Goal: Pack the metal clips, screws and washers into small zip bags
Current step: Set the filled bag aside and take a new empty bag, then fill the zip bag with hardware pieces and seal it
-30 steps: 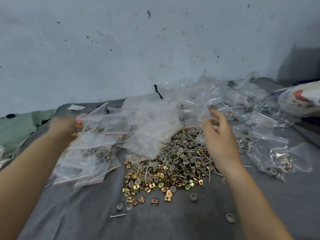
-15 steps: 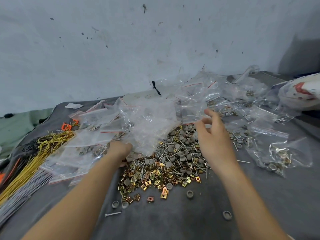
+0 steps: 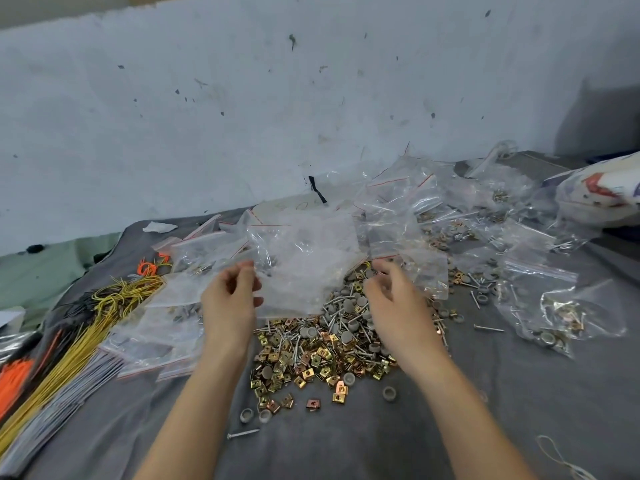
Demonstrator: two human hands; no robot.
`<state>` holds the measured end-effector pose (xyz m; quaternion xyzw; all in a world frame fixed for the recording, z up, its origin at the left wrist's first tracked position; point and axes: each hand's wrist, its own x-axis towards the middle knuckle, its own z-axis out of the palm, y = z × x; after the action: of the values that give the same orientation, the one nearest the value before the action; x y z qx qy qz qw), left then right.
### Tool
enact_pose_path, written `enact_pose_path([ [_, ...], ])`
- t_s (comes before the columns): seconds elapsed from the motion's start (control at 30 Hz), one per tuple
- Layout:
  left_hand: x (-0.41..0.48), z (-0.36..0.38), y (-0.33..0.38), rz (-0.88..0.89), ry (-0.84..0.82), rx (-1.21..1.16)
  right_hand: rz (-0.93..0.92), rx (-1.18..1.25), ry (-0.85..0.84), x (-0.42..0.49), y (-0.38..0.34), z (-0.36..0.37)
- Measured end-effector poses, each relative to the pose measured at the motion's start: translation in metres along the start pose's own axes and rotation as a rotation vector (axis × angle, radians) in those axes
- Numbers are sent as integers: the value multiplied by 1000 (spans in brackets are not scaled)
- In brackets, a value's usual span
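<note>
- Two hands raised over the heap, bare forearms reaching in from the near edge.
- Left hand: fingers curled, thumb and fingertips pinched on the left edge of a clear bag — crumpled, lifted just above the far side of the heap, contents not clear through the creases.
- Right hand: fingers bent, tips up at the lower right edge of the same bag. No telling whether gripping it or only touching it.
- Heap lying between and just below both hands, on a grey cloth. Gold clips mostly on the near side. Screws and grey washers mixed together on the far side, partly hidden under the bag.
- A few strays nearer the camera, apart from the heap: a stray washer, a couple of clips, and one stray screw lying flat.
- Left bags: a loose stack of zip bags with red strips, just beside the heap, some with small parts inside.
- Right bags: more zip bags with clips, screws and washers inside, spread from beside the right hand back toward the wall.
- Far left, well apart from the heap: yellow wires in a bundle, orange ties and grey ties laid side by side.
- Far right, by the wall: a printed sack — white with red marks, cut off by the edge.
</note>
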<state>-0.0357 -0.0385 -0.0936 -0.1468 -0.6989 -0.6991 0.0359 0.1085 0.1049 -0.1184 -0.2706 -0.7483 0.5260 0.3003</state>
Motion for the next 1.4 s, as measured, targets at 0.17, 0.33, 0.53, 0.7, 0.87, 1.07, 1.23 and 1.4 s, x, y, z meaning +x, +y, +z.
enact_pose_path([
  [0.17, -24, -15, 26, 328, -51, -211, 404, 366, -376, -5, -9, 34],
  [0.33, -60, -7, 6, 264, -262, -61, 521, 896, -591, 2, -7, 47],
  [0.53, -58, -30, -14, 122, -538, 72, 439, 748, -160, 8, 7, 31],
  [0.7, -51, -42, -19, -117, -472, 69, 325, 762, -211, 3, 1, 10],
  [0.87, -58, -26, -13, -412, -771, -201, 226, 715, -230, -2, -3, 4],
  [1.07, -55, -4, -24, -247, -686, 49, 263, 751, 25, 6, 19, -8],
  [1.23, -43, 6, -32, -250, -399, -14, -8, 426, 317, 15, 13, -17],
  [1.4, -48, 32, -13, -393, -549, -358, -795, -544, 381, -1, 22, 0],
])
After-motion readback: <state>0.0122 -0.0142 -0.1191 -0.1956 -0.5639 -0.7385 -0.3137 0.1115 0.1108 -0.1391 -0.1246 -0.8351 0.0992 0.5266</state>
